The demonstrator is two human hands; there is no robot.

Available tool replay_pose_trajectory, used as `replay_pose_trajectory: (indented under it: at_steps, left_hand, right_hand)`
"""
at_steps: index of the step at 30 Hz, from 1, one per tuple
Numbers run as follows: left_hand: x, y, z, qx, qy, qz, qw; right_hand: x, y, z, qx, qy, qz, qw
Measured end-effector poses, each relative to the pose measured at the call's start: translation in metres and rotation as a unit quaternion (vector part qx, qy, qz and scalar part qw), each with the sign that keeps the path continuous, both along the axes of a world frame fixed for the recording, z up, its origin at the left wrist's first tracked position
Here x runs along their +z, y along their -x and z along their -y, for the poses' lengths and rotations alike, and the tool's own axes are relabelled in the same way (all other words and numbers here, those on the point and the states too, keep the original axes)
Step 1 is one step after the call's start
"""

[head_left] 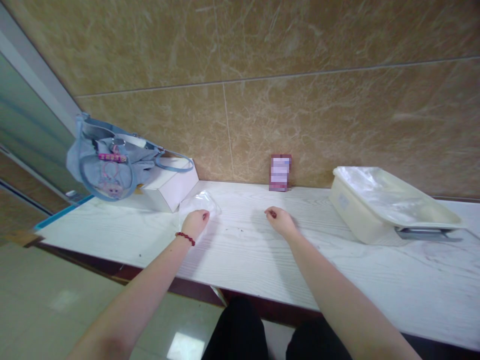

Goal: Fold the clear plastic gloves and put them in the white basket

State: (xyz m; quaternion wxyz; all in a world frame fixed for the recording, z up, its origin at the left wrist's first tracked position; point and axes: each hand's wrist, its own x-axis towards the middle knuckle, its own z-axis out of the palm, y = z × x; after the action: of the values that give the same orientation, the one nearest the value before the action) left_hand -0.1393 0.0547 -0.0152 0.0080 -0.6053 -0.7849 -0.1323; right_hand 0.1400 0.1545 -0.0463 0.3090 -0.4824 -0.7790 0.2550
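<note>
While no writing reads clearly, the left hand point(195, 223) pinches a clear plastic bag point(198, 204). The right hand point(279, 221) rests curled, fingertips together, on the table point(243, 250).

Blue denim bag point(107, 162), white box point(170, 187), cream tray point(360, 215), white-grained table point(337, 270).

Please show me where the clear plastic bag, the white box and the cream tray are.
clear plastic bag point(200, 202): head view, on its crinkled middle.
white box point(173, 186): head view, on its front side.
cream tray point(350, 210): head view, on its near side wall.
</note>
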Motion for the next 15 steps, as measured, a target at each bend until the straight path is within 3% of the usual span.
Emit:
replay_pose_trajectory:
  at_steps: [9, 15]
  left_hand:
    - [-0.003, 0.013, -0.002, 0.079, -0.069, 0.207, 0.973]
    - [-0.003, 0.023, -0.004, 0.097, -0.117, 0.272, 0.950]
  right_hand:
    - [0.001, -0.001, 0.005, 0.008, -0.008, 0.004, 1.000]
    - [0.029, 0.014, 0.030, 0.060, -0.067, -0.005, 0.996]
